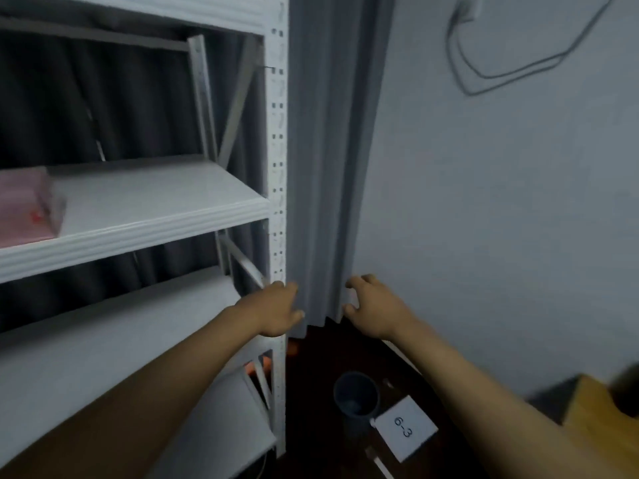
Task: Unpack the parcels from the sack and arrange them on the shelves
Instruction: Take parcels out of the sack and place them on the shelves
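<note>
A white metal shelving unit point(276, 167) fills the left half of the view. One pink parcel point(29, 205) lies at the left end of its middle shelf point(155, 202). My left hand point(278, 309) hovers in front of the unit's right post with relaxed fingers and holds nothing. My right hand point(371, 305) reaches forward beside it, fingers spread and loosely curled, also holding nothing. Both hands are in the air in front of the grey curtain point(332, 167). No sack is in view.
On the dark floor stand a grey bucket point(356, 397) and a white card marked 6-3 point(404, 428). A wooden piece of furniture point(601, 406) sits at the lower right. Cables point(501, 70) hang on the wall. Something orange point(256, 369) shows behind the lowest shelf.
</note>
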